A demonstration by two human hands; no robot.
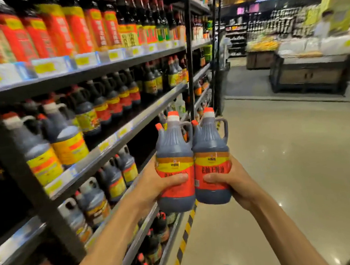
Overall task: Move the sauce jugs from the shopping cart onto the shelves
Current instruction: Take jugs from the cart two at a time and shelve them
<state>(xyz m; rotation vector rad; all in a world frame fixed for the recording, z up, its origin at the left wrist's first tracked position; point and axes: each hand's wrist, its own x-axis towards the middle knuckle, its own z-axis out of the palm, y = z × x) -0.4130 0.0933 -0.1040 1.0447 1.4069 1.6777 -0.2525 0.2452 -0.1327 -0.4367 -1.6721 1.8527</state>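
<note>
1. Left hand [151,185] curled round left soy sauce jug [173,152] at label, thumb across front.
2. Right hand [236,179] grips right soy sauce jug [210,145] the same way.
3. Both jugs upright, sides touching, in the air just right of the shelves [125,129], not on them.
4. Shelves hold rows of dark jugs [66,142], with red-labelled bottles [75,28] on an upper shelf.
5. Black-yellow hazard strip [185,233] on the floor at the shelves' foot.

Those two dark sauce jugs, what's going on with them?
A person is stocking a supermarket aisle. The left hand grips the left jug and the right hand grips the right jug, both upright, side by side in mid-air. The shelves alongside carry similar jugs; these two are not placed yet.
</note>
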